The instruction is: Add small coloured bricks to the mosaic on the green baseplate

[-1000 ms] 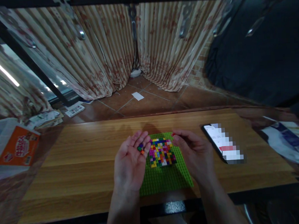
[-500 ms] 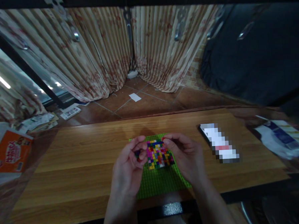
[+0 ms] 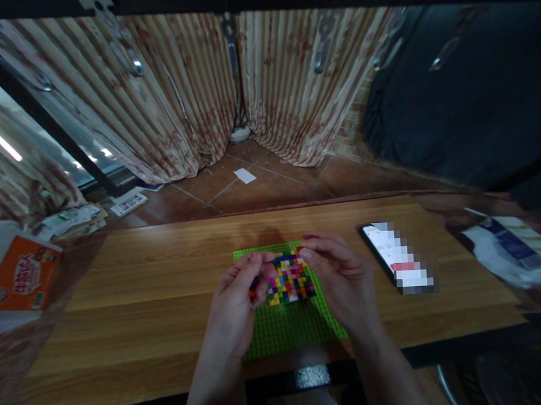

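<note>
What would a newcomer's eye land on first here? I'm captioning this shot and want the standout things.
Most striking is the patch of multicoloured bricks on the green baseplate at the table's near middle. The left hand and right hand flank it, fingertips at its far edge, the left cupping a few loose bricks. A lit phone lies to the right, and an orange box at far left.

A wooden table point(image 3: 135, 306) is seen bearing a green baseplate point(image 3: 290, 328) directly beneath the fingers point(image 3: 316, 251), a phone point(image 3: 398, 259) lying flat just right of the right-hand fingers, and an orange package point(image 3: 18, 282) well left of the left-hand fingers.
</note>
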Demonstrator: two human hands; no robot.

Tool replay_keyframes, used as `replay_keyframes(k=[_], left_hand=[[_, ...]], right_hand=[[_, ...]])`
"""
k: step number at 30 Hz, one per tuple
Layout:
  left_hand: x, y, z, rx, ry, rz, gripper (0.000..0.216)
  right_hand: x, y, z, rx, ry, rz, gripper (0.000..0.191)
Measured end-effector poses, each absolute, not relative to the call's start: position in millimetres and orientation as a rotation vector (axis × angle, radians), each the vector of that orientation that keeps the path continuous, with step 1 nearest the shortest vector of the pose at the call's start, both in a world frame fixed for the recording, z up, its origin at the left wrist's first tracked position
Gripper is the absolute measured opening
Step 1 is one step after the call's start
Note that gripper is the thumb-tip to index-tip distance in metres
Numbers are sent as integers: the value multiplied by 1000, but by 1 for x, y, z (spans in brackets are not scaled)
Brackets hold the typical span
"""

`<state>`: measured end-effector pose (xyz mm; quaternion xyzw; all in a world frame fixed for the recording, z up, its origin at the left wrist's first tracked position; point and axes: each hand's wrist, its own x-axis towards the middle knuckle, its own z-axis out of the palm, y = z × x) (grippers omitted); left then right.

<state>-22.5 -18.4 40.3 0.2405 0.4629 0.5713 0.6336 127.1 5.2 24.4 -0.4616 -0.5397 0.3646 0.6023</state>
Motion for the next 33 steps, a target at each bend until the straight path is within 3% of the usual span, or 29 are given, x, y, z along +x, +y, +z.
replay_keyframes(k=[17,33], left_hand=[[-28,-18,38,614,1187,1310,24],[-22,-21,35,518,987,1203,25]], right_hand=[[120,4,21,-1132,-1329,842,11],[112,-5,26,-1066,-1464,1026,13]])
